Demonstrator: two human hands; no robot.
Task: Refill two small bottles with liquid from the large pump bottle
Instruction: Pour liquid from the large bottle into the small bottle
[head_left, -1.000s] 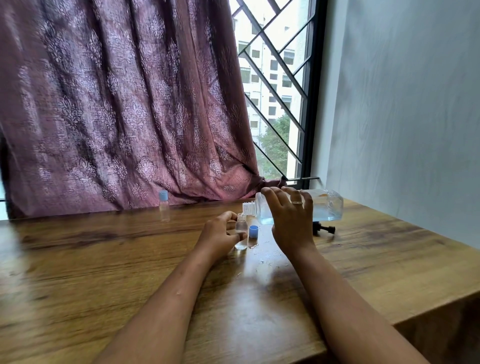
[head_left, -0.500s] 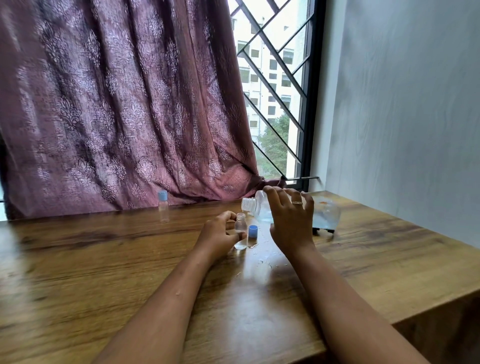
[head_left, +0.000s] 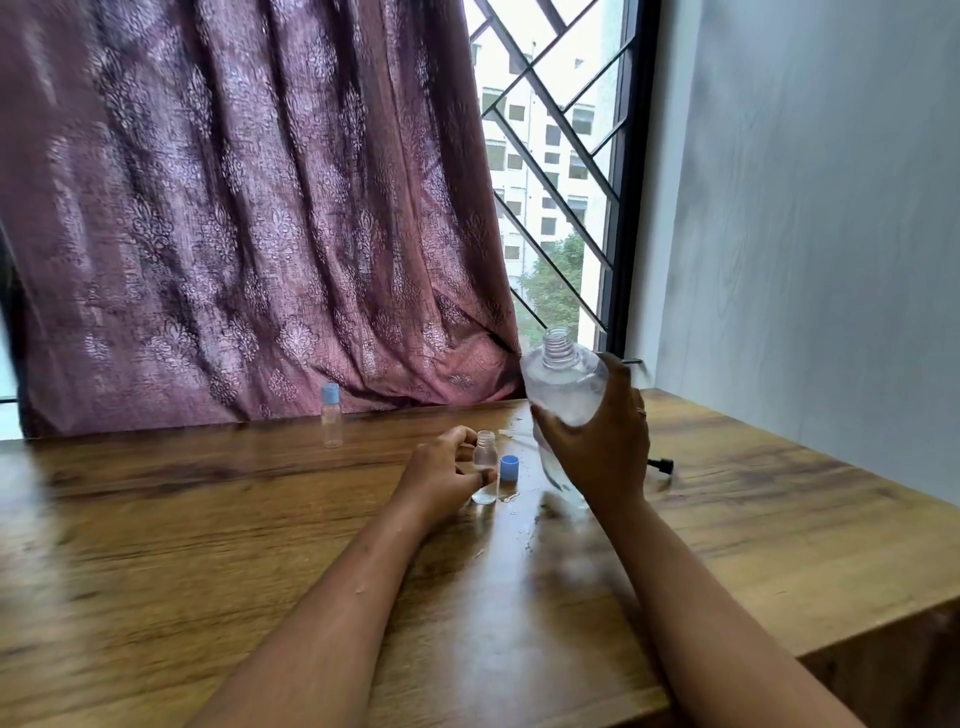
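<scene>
My right hand (head_left: 605, 447) grips the large clear bottle (head_left: 563, 384), which stands nearly upright with its open threaded neck pointing up and its pump removed. My left hand (head_left: 441, 470) holds a small uncapped clear bottle (head_left: 485, 467) upright on the wooden table (head_left: 208, 545), just left of the large bottle. Its blue cap (head_left: 509, 466) sits on the table between the two bottles. A second small bottle (head_left: 331, 415) with a blue cap on stands farther back to the left, near the curtain.
The black pump head (head_left: 661, 464) lies on the table behind my right hand. Drops of spilled liquid (head_left: 511, 498) glisten around the small bottle. A maroon curtain (head_left: 234, 208) hangs behind the table; a grey wall (head_left: 805, 208) borders the right side.
My right hand has swung the large bottle from lying sideways, neck over the small bottle, up to nearly upright. My left hand and the small bottle stayed put.
</scene>
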